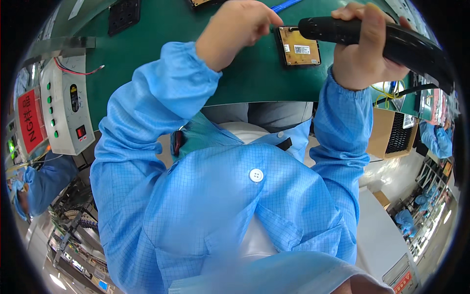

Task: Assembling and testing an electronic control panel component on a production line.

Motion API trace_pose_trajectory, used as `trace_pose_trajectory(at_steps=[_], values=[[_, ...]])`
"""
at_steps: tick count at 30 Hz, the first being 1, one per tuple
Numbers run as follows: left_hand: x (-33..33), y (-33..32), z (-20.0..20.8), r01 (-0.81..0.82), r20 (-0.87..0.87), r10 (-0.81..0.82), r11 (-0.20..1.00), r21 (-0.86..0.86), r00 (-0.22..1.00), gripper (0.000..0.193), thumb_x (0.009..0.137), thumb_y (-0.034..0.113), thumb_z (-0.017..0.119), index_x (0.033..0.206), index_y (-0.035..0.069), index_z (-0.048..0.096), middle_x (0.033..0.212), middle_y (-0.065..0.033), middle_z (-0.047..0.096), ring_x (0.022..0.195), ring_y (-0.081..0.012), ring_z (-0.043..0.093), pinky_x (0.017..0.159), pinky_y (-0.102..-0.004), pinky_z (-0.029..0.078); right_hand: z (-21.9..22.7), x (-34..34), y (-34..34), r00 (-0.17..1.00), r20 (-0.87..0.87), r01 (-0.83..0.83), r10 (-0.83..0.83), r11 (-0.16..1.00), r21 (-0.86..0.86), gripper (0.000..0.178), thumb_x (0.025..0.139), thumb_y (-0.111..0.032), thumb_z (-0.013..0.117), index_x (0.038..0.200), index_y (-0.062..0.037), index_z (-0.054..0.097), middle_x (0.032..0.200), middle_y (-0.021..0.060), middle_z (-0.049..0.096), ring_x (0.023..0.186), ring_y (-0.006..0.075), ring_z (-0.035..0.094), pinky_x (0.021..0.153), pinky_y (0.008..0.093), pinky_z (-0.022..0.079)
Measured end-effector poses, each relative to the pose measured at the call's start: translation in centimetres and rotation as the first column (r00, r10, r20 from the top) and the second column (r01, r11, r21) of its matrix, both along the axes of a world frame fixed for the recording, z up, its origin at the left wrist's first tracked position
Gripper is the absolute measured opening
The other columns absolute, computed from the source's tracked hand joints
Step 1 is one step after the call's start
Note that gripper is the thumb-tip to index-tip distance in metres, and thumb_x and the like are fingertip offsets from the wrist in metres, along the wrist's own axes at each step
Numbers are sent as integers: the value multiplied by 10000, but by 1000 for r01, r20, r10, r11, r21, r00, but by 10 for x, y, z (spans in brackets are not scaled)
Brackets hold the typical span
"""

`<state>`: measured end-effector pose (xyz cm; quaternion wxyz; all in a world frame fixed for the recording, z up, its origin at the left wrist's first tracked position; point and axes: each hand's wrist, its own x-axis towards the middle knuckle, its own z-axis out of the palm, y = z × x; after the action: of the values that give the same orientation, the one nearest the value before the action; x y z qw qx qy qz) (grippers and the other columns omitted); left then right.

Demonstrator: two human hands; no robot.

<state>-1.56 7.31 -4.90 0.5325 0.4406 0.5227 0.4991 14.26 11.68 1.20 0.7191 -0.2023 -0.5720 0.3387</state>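
My right hand grips a black power screwdriver whose tip points left toward a small tan square board lying on the green work mat. My left hand is curled, its fingertips pinched at the board's upper left corner next to the tool tip. Whether it holds a small part is hidden. Both forearms are in blue sleeves.
A white control box with green buttons and red wires stands at the left. A black tray lies at the top left. A cardboard box with a black grid sits at the right. Other workers in blue are at the far left and right.
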Motion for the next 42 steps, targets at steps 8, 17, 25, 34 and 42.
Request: trace_pose_trajectory(at_steps=[8, 17, 25, 34, 42], values=[[16, -25, -8, 377, -929, 64, 902, 210, 364, 370, 852, 330, 663, 1178, 167, 604, 780, -116, 659, 663, -274, 643, 596, -358, 525, -16, -14, 4, 1000, -8, -16, 15, 998, -67, 471, 846, 5, 643, 1242, 38, 390, 798, 130, 598, 610, 177, 582, 571, 307, 508], [16, -22, -17, 406, -938, 93, 884, 231, 333, 359, 894, 349, 612, 1215, 195, 575, 747, -103, 660, 623, -270, 639, 564, -344, 526, -9, -18, 0, 990, 136, 36, -24, 995, -90, 448, 834, 13, 652, 1212, 40, 413, 784, 110, 603, 622, 158, 583, 587, 284, 495], [8, -18, -18, 366, -892, 141, 876, 315, 430, 321, 872, 334, 636, 1150, 174, 617, 788, -113, 678, 660, -271, 659, 589, -353, 536, -7, -24, 1, 982, 187, 27, -22, 999, -24, 412, 836, 15, 640, 1185, 42, 424, 776, 94, 610, 609, 145, 582, 599, 273, 486], [17, 13, -33, 198, -830, 222, 910, 366, 512, 250, 845, 301, 637, 1048, 161, 671, 762, -119, 677, 669, -276, 662, 629, -356, 534, -7, -3, 19, 993, 115, -23, 10, 994, 109, 488, 820, -54, 693, 1210, 8, 407, 744, 147, 622, 567, 220, 608, 556, 347, 539], [-18, 3, -36, 137, 187, -157, 984, 116, 970, 222, 866, 197, 488, 786, 28, 609, 654, -96, 573, 543, -156, 515, 513, -292, 409, 5, 26, -14, 991, 107, -90, 75, 985, 144, 493, 862, -134, 634, 1241, -36, 334, 724, 190, 622, 530, 276, 609, 478, 406, 554]])
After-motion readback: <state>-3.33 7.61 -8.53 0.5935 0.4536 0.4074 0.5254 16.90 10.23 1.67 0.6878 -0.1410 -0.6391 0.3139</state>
